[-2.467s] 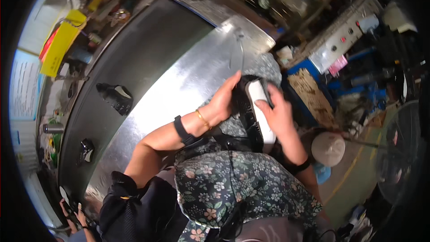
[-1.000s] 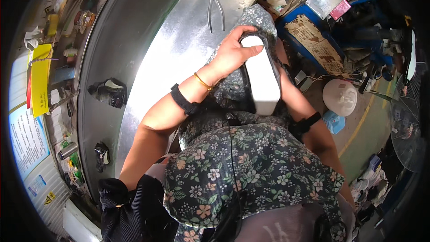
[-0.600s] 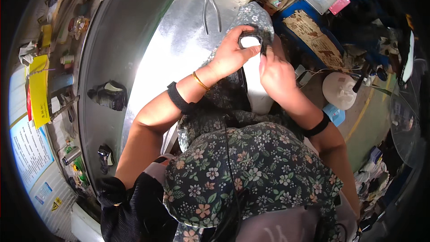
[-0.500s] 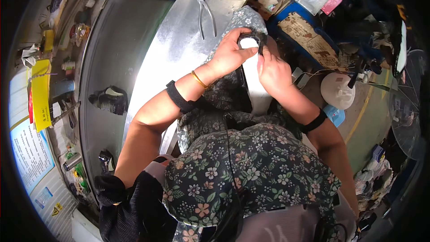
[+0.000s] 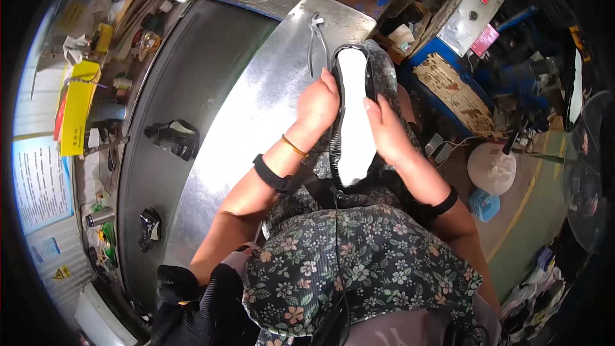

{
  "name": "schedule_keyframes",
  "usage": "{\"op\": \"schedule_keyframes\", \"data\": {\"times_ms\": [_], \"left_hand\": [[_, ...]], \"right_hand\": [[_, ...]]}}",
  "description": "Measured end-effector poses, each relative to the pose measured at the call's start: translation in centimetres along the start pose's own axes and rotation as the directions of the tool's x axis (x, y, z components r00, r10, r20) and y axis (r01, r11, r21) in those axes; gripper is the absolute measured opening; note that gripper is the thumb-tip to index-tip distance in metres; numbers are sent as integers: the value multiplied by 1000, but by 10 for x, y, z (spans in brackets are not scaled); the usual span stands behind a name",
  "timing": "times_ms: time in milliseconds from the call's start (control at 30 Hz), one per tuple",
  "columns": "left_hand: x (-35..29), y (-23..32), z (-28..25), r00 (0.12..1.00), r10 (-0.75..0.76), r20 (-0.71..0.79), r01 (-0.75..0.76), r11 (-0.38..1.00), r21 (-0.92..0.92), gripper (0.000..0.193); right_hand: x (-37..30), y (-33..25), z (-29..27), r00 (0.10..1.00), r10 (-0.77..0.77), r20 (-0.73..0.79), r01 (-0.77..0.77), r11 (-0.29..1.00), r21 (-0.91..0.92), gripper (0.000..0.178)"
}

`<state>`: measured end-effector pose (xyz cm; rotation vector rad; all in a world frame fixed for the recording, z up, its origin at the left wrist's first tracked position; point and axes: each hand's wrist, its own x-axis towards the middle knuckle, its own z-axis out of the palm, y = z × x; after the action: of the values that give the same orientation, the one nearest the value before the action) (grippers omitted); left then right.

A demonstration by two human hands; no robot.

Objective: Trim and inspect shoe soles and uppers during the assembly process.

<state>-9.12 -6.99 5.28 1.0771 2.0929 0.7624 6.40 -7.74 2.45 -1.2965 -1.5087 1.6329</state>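
A black shoe upper on a last lies sole-up over my lap, its long white insole [image 5: 353,109] facing me and a dark edge running around it. My left hand [image 5: 317,102] is closed at its left side, thumb pointing up along the rim. On the opposite side, my right hand [image 5: 389,131] grips the shoe, with the thumb on the edge of the white sole and the other fingers partly hidden. Metal pincers [image 5: 316,48] lie on the shiny metal tabletop [image 5: 256,83], just beyond my left hand.
Left of the tabletop runs a dark conveyor belt [image 5: 211,45] carrying a black shoe [image 5: 174,139] and another dark shoe [image 5: 150,229]. A control panel with red buttons [image 5: 480,9] stands far right. A white plastic container [image 5: 492,168] sits on the floor at right.
My hands have left the far end of the shoe and now hold its two sides, further apart. The white sole shows along its whole length. The view has shifted.
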Motion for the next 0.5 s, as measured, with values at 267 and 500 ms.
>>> {"op": "schedule_keyframes", "data": {"times_ms": [267,500], "left_hand": [[-17,-10,-41,904,410,120,-407,742,532,37],[-40,-76,16,934,223,-280,-330,837,-436,39]], "right_hand": [[-9,-16,38,975,-221,-24,192,891,-411,61],[-13,21,28,945,-314,-90,270,906,-327,51]]}}
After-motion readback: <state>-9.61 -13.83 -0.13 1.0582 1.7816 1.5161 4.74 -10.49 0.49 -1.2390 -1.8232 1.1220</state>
